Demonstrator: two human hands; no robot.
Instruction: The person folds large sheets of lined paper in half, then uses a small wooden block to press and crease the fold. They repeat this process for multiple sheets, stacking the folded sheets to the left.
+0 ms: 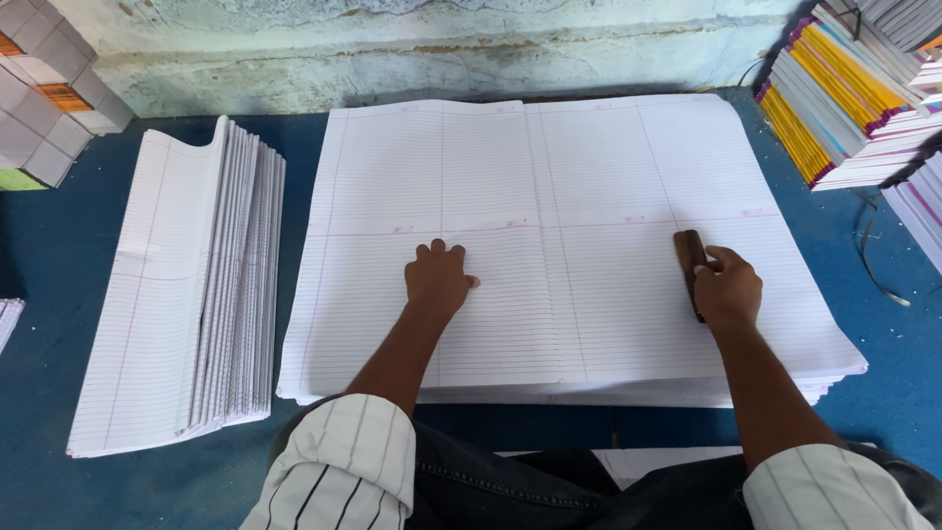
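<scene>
A thick stack of large ruled paper sheets (589, 167) lies flat on a blue table (39, 255). My left hand (438, 280) rests palm down on the top sheet, left of its middle, with fingers curled. My right hand (728, 288) grips a small dark brown wooden block (687, 251) and presses it against the top sheet on the right half. Both forearms reach in from the bottom, with striped white sleeves rolled up.
A pile of folded ruled sheets (186, 294) lies at the left. Stacks of bound notebooks with coloured spines (844, 98) stand at the far right. Grey blocks (49, 98) sit at the top left against a worn wall.
</scene>
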